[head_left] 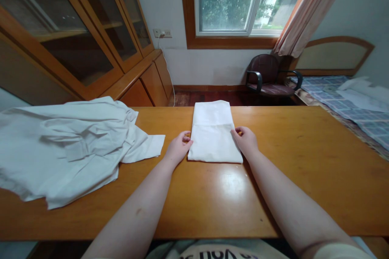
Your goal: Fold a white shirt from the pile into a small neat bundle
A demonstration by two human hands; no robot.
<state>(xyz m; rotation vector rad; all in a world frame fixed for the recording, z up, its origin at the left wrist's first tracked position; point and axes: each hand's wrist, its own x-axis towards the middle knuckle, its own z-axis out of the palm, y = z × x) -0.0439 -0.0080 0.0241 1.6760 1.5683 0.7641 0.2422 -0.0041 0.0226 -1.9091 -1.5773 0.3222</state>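
Note:
A white cloth (212, 141), folded into a neat flat rectangle, lies on the wooden table with a crease across its middle. At its left edge, my left hand (179, 145) has curled fingers and grips the side between thumb and fingertips. My right hand (245, 141) pinches the opposite edge, its thumb along the side. Both hands rest low, close to the tabletop. To the left, a loose, rumpled white shirt (91, 141) is spread on the table, one sleeve pointing towards my left hand without touching it.
The glossy wooden table (304, 162) spans the view. Beyond it stand a glass-door cabinet (121, 73) at left, a dark armchair (267, 77) and a bed (340, 93) with a plaid cover at right. A white cord (168, 68) hangs from a wall socket.

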